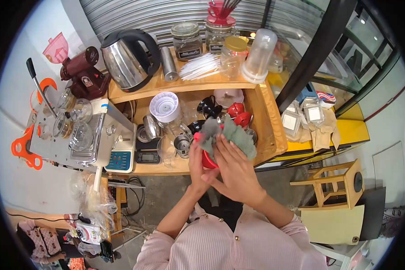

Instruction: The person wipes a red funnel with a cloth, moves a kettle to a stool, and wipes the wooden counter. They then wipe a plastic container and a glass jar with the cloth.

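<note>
Close in front of my body, my left hand (195, 164) is closed around the side of a red cup-shaped item (208, 160). Most of that item is hidden by my hands and a grey-green cloth (239, 137). My right hand (235, 173) grips the cloth, its fingers lying together over it and pressing it against the red item. Both hands are over the front edge of a wooden shelf. Just behind the cloth are red coffee drippers (242, 118), black cups (207, 106) and a metal cup (182, 145).
A steel kettle (127, 63), glass jars (187, 41) and white straws (200, 66) stand on the upper shelf (184, 84). An espresso machine (67, 139), a maroon grinder (83, 72) and a digital scale (147, 156) are left. A wooden stool (333, 180) is right.
</note>
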The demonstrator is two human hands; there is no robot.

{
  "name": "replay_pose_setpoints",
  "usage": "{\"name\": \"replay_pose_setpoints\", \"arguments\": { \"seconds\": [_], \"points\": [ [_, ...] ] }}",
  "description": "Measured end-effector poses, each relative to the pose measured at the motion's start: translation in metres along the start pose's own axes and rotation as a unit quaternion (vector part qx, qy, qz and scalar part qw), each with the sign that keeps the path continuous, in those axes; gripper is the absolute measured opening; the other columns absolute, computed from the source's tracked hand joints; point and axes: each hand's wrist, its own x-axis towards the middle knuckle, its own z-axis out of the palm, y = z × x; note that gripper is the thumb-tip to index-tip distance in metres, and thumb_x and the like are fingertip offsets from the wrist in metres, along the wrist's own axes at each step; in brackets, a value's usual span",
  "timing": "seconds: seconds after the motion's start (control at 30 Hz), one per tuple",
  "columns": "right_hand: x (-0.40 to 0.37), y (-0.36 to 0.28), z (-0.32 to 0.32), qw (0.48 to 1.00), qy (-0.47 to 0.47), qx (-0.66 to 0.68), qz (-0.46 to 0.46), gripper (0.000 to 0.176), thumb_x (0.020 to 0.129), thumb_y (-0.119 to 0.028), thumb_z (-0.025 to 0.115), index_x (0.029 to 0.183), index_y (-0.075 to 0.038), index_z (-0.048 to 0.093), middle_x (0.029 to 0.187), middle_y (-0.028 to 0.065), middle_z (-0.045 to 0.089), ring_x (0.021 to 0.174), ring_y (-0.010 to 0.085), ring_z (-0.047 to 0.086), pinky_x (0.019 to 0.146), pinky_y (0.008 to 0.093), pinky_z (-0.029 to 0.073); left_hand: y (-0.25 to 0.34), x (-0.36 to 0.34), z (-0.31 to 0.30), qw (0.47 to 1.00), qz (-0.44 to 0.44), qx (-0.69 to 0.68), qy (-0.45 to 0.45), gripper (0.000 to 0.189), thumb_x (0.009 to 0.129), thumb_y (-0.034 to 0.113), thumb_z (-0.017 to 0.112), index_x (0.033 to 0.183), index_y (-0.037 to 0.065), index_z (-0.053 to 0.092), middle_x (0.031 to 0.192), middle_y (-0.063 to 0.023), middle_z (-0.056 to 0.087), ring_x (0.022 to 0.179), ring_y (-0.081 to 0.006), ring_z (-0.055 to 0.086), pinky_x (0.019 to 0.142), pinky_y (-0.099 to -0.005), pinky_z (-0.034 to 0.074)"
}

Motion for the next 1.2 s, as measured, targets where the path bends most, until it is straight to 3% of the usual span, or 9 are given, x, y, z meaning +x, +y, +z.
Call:
{"name": "replay_pose_setpoints", "arguments": {
  "seconds": [0.03, 0.13, 0.23, 0.33, 0.47, 0.73, 0.93, 1.13, 1.2],
  "points": [
    [0.0, -0.002, 0.006, 0.999, 0.047, 0.009, -0.022, 0.06, 0.078, -0.045, 0.053, 0.098, 0.012, 0.049, 0.103, 0.0293, 0.051, 0.106, 0.035, 0.048, 0.097, 0.0417, 0.031, 0.003, 0.011, -0.011, 0.998, 0.054, 0.034, -0.018, 0.065, 0.055, 0.015, 0.069, 0.113, -0.001, 0.045, 0.109, -0.0173, 0.046, 0.103, -0.0359, 0.044, 0.093, -0.046, 0.031],
    [0.002, -0.008, 0.003, 0.998, -0.029, 0.056, 0.019, 0.052, 0.078, -0.044, 0.055, 0.084, 0.008, 0.052, 0.08, 0.0225, 0.056, 0.082, 0.0348, 0.055, 0.084, 0.0406, 0.04, 0.002, 0.012, -0.024, 0.995, 0.063, 0.056, -0.058, 0.068, 0.053, 0.019, 0.07, 0.113, -0.001, 0.045, 0.108, -0.0154, 0.047, 0.102, -0.0337, 0.045, 0.094, -0.0468, 0.029],
    [0.005, -0.013, 0.005, 0.997, 0.038, 0.07, 0.023, 0.047, 0.076, -0.041, 0.058, 0.081, 0.005, 0.052, 0.07, 0.0183, 0.055, 0.069, 0.0328, 0.055, 0.07, 0.0394, 0.043, 0.009, 0.016, -0.029, 0.987, 0.084, 0.114, -0.081, 0.071, 0.051, 0.022, 0.072, 0.114, 0.0, 0.046, 0.108, -0.0142, 0.048, 0.101, -0.0322, 0.045, 0.095, -0.0451, 0.028],
    [0.003, -0.01, 0.009, 0.994, 0.031, 0.077, 0.07, 0.044, 0.075, -0.038, 0.06, 0.08, 0.004, 0.052, 0.071, 0.0181, 0.055, 0.07, 0.0319, 0.055, 0.064, 0.0384, 0.043, 0.014, 0.021, -0.031, 0.978, 0.096, 0.154, -0.104, 0.073, 0.051, 0.024, 0.073, 0.115, 0.001, 0.045, 0.109, -0.0143, 0.049, 0.101, -0.0321, 0.045, 0.093, -0.0445, 0.028],
    [-0.002, -0.004, 0.004, 0.989, 0.032, 0.131, 0.055, 0.047, 0.075, -0.038, 0.061, 0.089, 0.006, 0.053, 0.08, 0.0211, 0.056, 0.08, 0.0348, 0.056, 0.075, 0.0391, 0.044, 0.01, 0.019, -0.027, 0.988, 0.01, 0.117, -0.097, 0.076, 0.051, 0.018, 0.074, 0.118, 0.0, 0.043, 0.11, -0.0136, 0.048, 0.105, -0.0334, 0.042, 0.091, -0.0421, 0.03],
    [-0.002, 0.01, 0.003, 0.994, -0.031, 0.109, -0.001, 0.062, 0.078, -0.046, 0.055, 0.105, 0.01, 0.046, 0.104, 0.0263, 0.052, 0.103, 0.0378, 0.048, 0.09, 0.0409, 0.037, 0.021, 0.028, -0.027, 0.985, 0.001, 0.112, -0.134, 0.076, 0.049, 0.015, 0.074, 0.117, 0.002, 0.044, 0.108, -0.0127, 0.049, 0.102, -0.0315, 0.045, 0.091, -0.04, 0.031],
    [0.009, 0.016, 0.003, 0.984, -0.122, 0.13, 0.022, 0.052, 0.082, -0.043, 0.05, 0.09, 0.008, 0.05, 0.083, 0.0229, 0.056, 0.081, 0.0373, 0.055, 0.073, 0.0415, 0.042, 0.019, 0.029, -0.03, 0.978, 0.055, 0.13, -0.151, 0.066, 0.051, 0.014, 0.071, 0.111, 0.003, 0.048, 0.105, -0.0112, 0.051, 0.099, -0.0285, 0.049, 0.087, -0.0382, 0.032],
    [0.004, 0.014, 0.022, 0.977, -0.016, 0.165, 0.136, 0.036, 0.087, -0.03, 0.045, 0.083, 0.006, 0.05, 0.07, 0.0215, 0.054, 0.069, 0.038, 0.052, 0.061, 0.0426, 0.039, 0.015, 0.027, -0.022, 0.979, 0.057, 0.139, -0.135, 0.064, 0.051, 0.015, 0.071, 0.11, 0.003, 0.05, 0.102, -0.0106, 0.052, 0.095, -0.0275, 0.05, 0.084, -0.0367, 0.033],
    [0.002, 0.012, 0.021, 0.977, 0.019, 0.179, 0.114, 0.035, 0.087, -0.029, 0.046, 0.083, 0.005, 0.05, 0.069, 0.0209, 0.054, 0.068, 0.0375, 0.053, 0.059, 0.0419, 0.04, 0.012, 0.026, -0.021, 0.983, 0.054, 0.121, -0.13, 0.066, 0.051, 0.015, 0.071, 0.112, 0.003, 0.049, 0.102, -0.0102, 0.052, 0.093, -0.0271, 0.05, 0.084, -0.0362, 0.033]
  ]
}}
